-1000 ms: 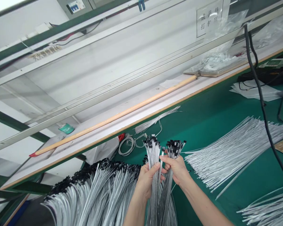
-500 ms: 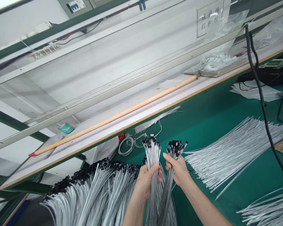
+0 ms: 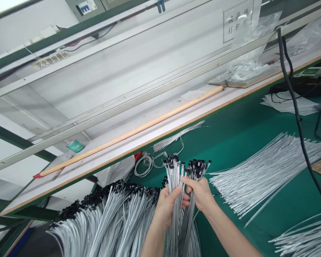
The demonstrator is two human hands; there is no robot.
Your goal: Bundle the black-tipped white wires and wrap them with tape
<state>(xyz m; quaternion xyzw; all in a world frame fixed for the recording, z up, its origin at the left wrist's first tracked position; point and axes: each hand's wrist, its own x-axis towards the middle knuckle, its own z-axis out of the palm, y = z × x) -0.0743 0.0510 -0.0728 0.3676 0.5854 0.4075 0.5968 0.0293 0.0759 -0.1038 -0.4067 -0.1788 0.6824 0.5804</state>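
Note:
My left hand (image 3: 169, 203) is closed round a bundle of thin grey cables (image 3: 173, 182) whose small black connectors point up and away from me. Close beside it, my right hand (image 3: 200, 191) grips a second bundle of grey cables (image 3: 198, 170), also with black ends. The right thumb and fingertips reach over to a few cables at the near side of the left bundle; whether they pinch them I cannot tell. Below my hands the two bundles hang side by side. To the left lies a large pile of similar cables (image 3: 109, 217) with black connectors.
Loose grey cables (image 3: 267, 171) lie spread on the green mat (image 3: 230, 132) at right, with more cables (image 3: 307, 235) nearer me. A thin wire bundle (image 3: 176, 136) and a coiled cable (image 3: 143, 166) lie beyond my hands. A black cord (image 3: 294, 96) hangs at right; a wooden pole (image 3: 133, 131) rests on the shelf.
My right hand has moved slightly left, its thumb now at the left bundle. Several cables stand apart between the two bundles. My left hand has shifted slightly right.

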